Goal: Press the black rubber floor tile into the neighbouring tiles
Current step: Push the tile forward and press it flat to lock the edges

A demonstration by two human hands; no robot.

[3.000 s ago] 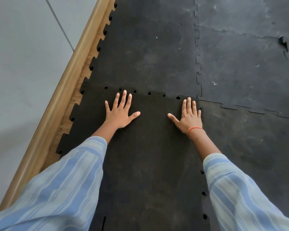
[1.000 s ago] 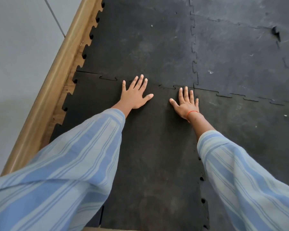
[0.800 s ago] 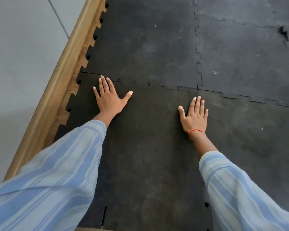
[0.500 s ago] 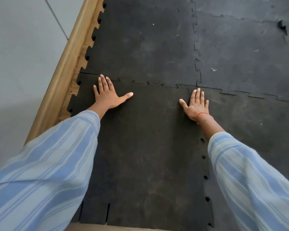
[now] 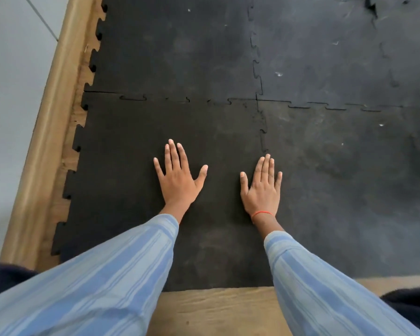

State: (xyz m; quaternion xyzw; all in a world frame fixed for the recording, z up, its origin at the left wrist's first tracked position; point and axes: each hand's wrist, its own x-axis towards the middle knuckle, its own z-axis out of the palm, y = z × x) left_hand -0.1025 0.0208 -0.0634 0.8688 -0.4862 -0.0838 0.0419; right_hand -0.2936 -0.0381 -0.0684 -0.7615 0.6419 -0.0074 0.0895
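Head view: black rubber tile [image 5: 121, 166] lies flat on a wooden floor [image 5: 216, 309], its toothed edges meeting neighbouring tiles [image 5: 180, 49] ahead and right. Left hand [image 5: 178, 180] and right hand [image 5: 262, 190] rest on it flat, fingers spread, gripping nothing. Grey wall [image 5: 7, 93] and wooden skirting [image 5: 51, 117] run along the left.

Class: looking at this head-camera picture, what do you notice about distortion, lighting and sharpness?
Head view: wide-angle bending bows the wooden skirting; soft, even light, only faint shadows under the left hand and right hand; no glare on the matte tile; sleeves slightly soft.
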